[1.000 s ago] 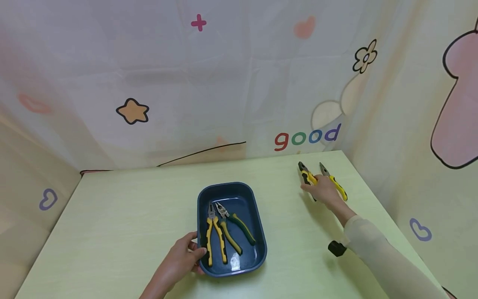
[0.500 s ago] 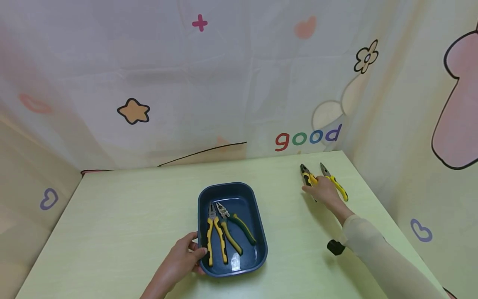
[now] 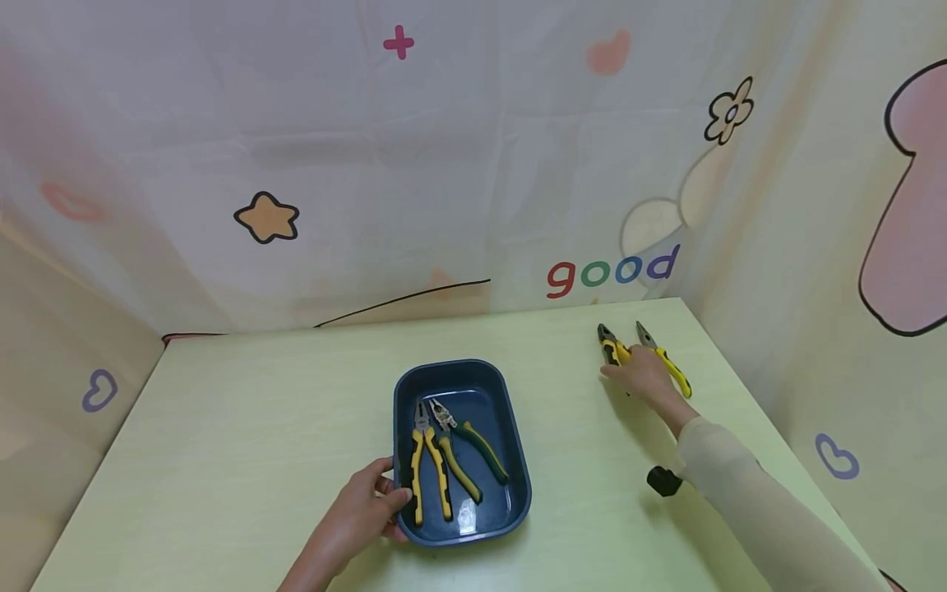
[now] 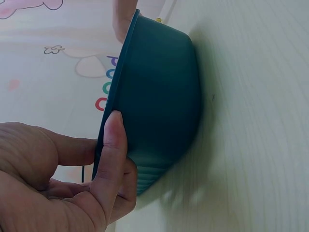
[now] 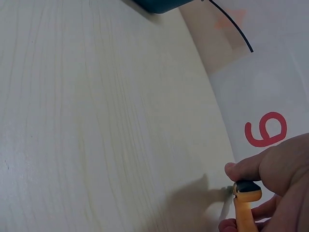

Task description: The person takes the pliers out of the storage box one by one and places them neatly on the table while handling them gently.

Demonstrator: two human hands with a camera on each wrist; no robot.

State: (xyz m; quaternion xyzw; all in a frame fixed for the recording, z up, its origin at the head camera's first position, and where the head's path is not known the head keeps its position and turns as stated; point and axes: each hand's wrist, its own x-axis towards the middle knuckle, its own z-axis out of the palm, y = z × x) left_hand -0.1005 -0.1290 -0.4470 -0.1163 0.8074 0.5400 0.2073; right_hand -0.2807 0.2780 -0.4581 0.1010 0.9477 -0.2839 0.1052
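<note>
A blue tray [image 3: 517, 460] stands on the table, with yellow-black pliers [image 3: 417, 477] and green-handled pliers [image 3: 481, 450] lying in it. My left hand [image 3: 358, 514] pinches the tray's left rim between thumb and fingers; the left wrist view shows the hand [image 4: 91, 179] on the tray's side [image 4: 159, 82]. At the back right, my right hand [image 3: 645, 378] grips another pair of yellow-black pliers [image 3: 611, 349] by the handles. In the right wrist view, thumb and fingers of that hand [image 5: 280, 188] hold the orange-looking handle [image 5: 246, 215]. Yellow long-nose pliers [image 3: 672, 372] lie just right of it.
Patterned curtains [image 3: 370, 181] rise behind the table [image 3: 244, 427] and along both its sides. A small black object [image 3: 663, 481] is at the right sleeve's cuff. The table's right edge runs beside the right forearm.
The pliers in my right hand have shifted slightly to the right and down in the head view. My left hand keeps its hold on the tray, and the tray's contents look unchanged.
</note>
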